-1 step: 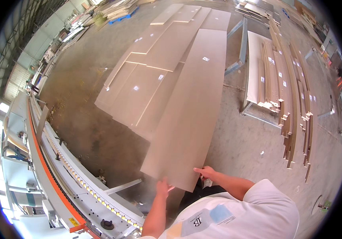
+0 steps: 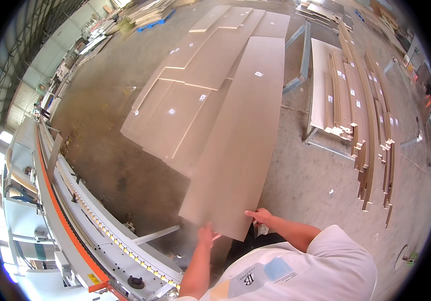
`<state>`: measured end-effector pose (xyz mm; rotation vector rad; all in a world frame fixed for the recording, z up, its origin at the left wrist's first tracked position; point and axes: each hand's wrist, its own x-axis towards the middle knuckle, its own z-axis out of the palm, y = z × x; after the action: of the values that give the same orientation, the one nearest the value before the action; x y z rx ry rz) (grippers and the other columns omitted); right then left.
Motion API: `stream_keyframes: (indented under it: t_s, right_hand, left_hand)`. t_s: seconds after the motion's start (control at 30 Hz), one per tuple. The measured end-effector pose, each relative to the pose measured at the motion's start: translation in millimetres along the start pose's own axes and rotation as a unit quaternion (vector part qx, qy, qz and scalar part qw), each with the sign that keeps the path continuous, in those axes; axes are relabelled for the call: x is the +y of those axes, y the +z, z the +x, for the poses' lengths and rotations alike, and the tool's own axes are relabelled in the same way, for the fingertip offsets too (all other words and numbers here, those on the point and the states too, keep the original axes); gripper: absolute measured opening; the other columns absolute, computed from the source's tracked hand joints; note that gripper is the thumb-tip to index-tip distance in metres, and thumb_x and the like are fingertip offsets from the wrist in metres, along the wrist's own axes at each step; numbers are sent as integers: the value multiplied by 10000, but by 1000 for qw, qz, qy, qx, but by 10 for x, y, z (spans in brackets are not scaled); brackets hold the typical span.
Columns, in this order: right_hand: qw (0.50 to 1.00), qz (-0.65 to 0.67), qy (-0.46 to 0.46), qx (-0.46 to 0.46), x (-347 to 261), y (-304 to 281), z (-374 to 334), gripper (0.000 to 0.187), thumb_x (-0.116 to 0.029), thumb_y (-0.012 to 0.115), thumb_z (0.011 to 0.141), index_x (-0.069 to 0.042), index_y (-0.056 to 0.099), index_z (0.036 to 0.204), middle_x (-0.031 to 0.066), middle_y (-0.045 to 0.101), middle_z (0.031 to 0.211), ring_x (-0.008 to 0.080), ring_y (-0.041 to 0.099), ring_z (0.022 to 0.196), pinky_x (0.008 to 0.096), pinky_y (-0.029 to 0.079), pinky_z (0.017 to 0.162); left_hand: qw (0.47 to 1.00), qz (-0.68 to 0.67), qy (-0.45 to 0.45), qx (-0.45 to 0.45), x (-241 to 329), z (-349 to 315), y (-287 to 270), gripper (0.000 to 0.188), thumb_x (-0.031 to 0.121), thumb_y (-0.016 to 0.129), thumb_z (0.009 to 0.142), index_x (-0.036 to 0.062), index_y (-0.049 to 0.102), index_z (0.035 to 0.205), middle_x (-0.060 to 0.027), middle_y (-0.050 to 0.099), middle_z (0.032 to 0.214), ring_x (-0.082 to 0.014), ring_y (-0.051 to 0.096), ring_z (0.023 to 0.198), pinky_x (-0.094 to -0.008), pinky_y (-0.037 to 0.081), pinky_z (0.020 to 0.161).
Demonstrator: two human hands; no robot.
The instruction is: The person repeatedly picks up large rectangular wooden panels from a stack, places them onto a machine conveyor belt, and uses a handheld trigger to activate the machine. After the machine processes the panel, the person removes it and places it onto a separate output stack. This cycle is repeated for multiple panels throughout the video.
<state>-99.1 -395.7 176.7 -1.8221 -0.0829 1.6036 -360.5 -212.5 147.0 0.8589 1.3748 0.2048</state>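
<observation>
A long brown board [image 2: 240, 130] stretches away from me, its near end at my waist and its far end over a stack of similar boards. My left hand [image 2: 206, 236] grips the near left corner area, thumb on top and fingers beneath the edge. At the near right corner, my right hand [image 2: 260, 216] pinches the board's edge, and a small whitish piece [image 2: 262, 230] shows by its fingers. The board bears a small white label [image 2: 259, 74] toward its far end. Beneath and to its left lie several stacked brown boards [image 2: 175, 113], some with pale edges.
On my left runs a long machine [image 2: 75, 210] with an orange strip and a row of yellow rollers; a metal bar [image 2: 155, 235] juts from it toward me. To the right, a metal rack [image 2: 328, 145] carries narrow brown strips [image 2: 358, 110]. A person [image 2: 41, 111] stands far left.
</observation>
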Motion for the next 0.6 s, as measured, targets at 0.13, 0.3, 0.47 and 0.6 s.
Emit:
stream_keyframes:
  t_s: [0.13,0.3,0.47,0.6]
  right_hand:
    - [998,28,-54,22,241,-39,-22,580,-547,744,857,3,763,1041,95,740,922,211,698,784,348,567,703]
    - [984,32,-139,110,251,46,-235,485,-471,750,836,14,767,827,113,706,714,232,682,662,396,533,657]
    - [960,-72,-215,165,-89,128,-568,505,-480,696,795,18,733,719,194,684,686,331,668,636,444,526,643]
    - [937,-147,-229,221,-807,249,-1097,402,-433,731,761,-44,735,661,85,611,545,172,609,543,380,479,551]
  left_hand:
    - [999,12,-13,-44,-99,-114,93,469,346,565,1026,-100,583,1169,-187,633,1028,-307,706,842,-440,671,701]
    - [916,399,-16,-37,153,-604,134,452,357,578,998,7,603,1283,-208,683,1182,-352,716,951,-491,621,778]
    - [612,673,414,-36,274,-1275,268,605,258,683,833,81,562,1399,-197,670,1278,-383,710,986,-466,572,872]
    - [689,493,532,2,292,-1493,524,697,214,712,801,136,528,1468,-142,703,1194,-347,711,998,-463,564,835]
